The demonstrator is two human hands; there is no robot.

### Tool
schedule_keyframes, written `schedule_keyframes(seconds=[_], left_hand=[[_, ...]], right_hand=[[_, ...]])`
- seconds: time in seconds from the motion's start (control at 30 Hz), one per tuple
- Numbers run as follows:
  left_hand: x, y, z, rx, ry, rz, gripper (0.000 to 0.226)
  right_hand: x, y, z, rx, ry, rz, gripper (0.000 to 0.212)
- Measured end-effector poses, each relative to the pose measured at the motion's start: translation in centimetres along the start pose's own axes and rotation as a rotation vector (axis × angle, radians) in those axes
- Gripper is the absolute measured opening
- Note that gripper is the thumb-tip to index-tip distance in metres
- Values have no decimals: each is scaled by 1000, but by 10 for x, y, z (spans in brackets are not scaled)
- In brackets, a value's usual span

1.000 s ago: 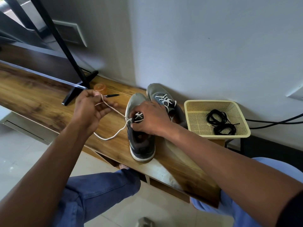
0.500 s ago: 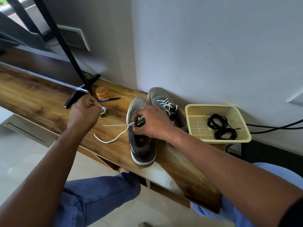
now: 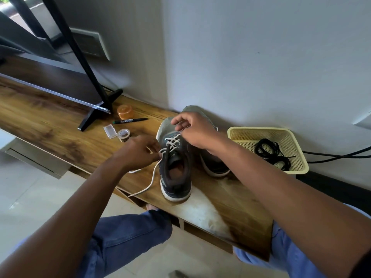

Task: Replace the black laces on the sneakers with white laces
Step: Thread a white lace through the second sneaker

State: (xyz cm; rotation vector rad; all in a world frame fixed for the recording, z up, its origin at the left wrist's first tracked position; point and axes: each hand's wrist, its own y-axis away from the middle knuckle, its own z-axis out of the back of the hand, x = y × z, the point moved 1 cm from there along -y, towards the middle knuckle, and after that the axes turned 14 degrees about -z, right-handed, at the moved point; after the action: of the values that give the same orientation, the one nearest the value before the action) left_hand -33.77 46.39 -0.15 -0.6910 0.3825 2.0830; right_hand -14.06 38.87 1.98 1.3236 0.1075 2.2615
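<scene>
**A:** Where am I?

**B:** Your near sneaker (image 3: pixel 175 167) sits at the front edge of the wooden shelf (image 3: pixel 60 125), heel toward you. Your left hand (image 3: pixel 138 152) pinches the white lace (image 3: pixel 152 175) at the shoe's left side; its tail trails past the front edge.

**A:** My right hand (image 3: pixel 195 131)?

**B:** Fingers curled narrow over the toe, thumb and forefinger closed on what looks like the other lace end, though I can't tell for sure. The second sneaker (image 3: pixel 212 163) sits behind, mostly hidden. The black laces (image 3: pixel 271 154) lie in the yellow basket (image 3: pixel 259 131) at the right end.

**A:** Risks?

**B:** If I pull unevenly, I'd guess one end slips out of its eyelet. A hard tug could drag the shoe off the edge.
</scene>
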Motion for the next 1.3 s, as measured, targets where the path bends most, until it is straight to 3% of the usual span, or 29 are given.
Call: schedule_keyframes(seconds=[0.07, 0.17, 0.33, 0.53, 0.63, 0.7, 0.83, 1.0, 1.17, 1.3], left_hand=[[1, -2, 0, 27, -28, -8, 4], [4, -3, 6, 24, 76, 32, 20], [-13, -11, 26, -339, 336, -11, 49], [-51, -28, 40, -643, 472, -167, 58], [-54, -29, 46, -760, 471, -152, 54], [-50, -29, 47, -764, 432, -131, 46], [-44, -26, 51, -788, 357, -80, 39], [-49, -24, 54, -869, 774, -16, 19], [-62, -27, 48, -841, 976, -82, 11], [-62, -24, 46, -781, 1004, -98, 11]], right_hand=[[0, -2, 1, -32, 4, 4, 33], [-1, -2, -3, -29, -11, 6, 34], [8, 3, -5, 67, -115, 4, 44], [27, 18, -1, 278, -378, 103, 32], [36, 24, 4, 266, -456, 132, 18], [38, 24, 7, 206, -462, 140, 10], [37, 24, 8, 146, -435, 134, 15], [37, 25, 10, 147, -403, 117, 8], [31, 21, 9, 112, -359, 98, 10], [16, 17, 11, -36, -24, 30, 20]])
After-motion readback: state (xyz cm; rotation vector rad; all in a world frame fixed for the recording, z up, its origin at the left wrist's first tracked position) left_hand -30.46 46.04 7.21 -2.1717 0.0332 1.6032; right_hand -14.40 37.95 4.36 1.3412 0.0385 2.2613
